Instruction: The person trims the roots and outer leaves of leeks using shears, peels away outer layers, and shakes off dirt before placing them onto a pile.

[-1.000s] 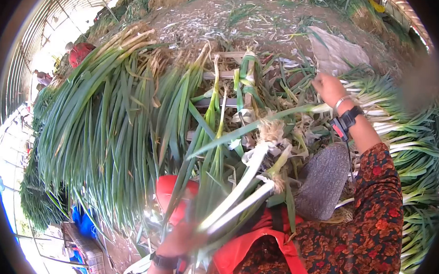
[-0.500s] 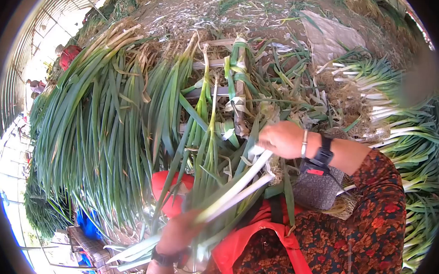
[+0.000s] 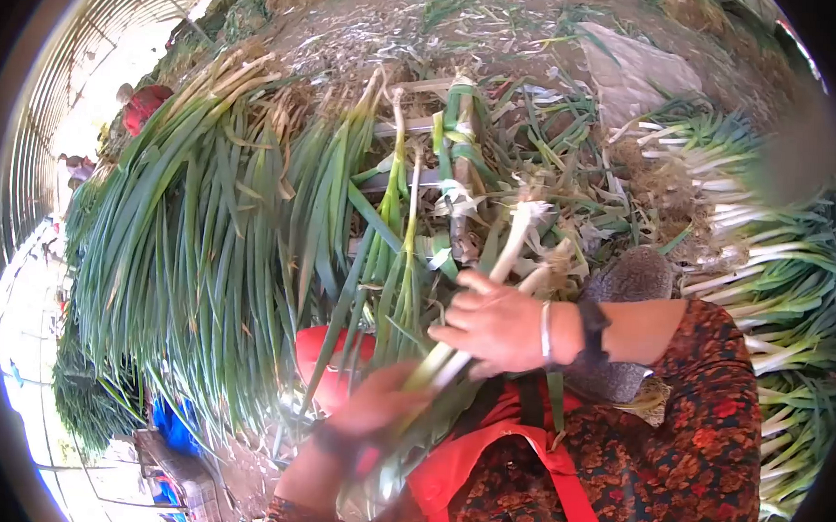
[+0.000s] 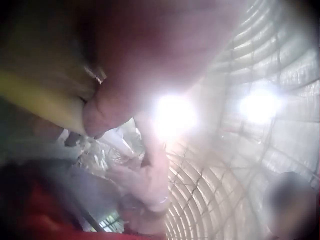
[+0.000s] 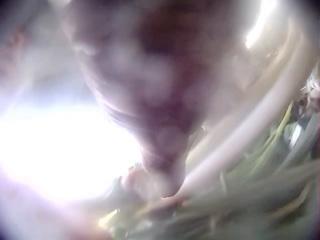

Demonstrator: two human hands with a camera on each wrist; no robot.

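Two long green onions (image 3: pixel 510 246) with white shanks and rooty ends slant up from my left hand (image 3: pixel 375 401). That hand grips them lower down, where the white turns green; in the left wrist view its thumb (image 4: pixel 102 115) lies against a pale stalk (image 4: pixel 50 102). My right hand (image 3: pixel 504 328) lies across the shanks just above, its fingers spread and fairly straight. The right wrist view has a fingertip (image 5: pixel 170 187) at a white shank (image 5: pixel 240 145), blurred by glare. Under the hands, green leaves hang toward my lap.
A big heap of untrimmed green onions (image 3: pixel 204 252) fills the left side. White-stemmed ones (image 3: pixel 763 253) are stacked along the right. A wooden frame wrapped with green strips (image 3: pixel 461 137), peelings, a grey shoe (image 3: pixel 637 271) and a pale sack (image 3: pixel 636 75) lie ahead. Red cloth (image 3: pixel 494 451) covers my lap.
My right hand came from the far right, over the peelings where a loose leaf hung, to the root ends, then down along the shanks with its fingers spreading. The left hand keeps its grip.
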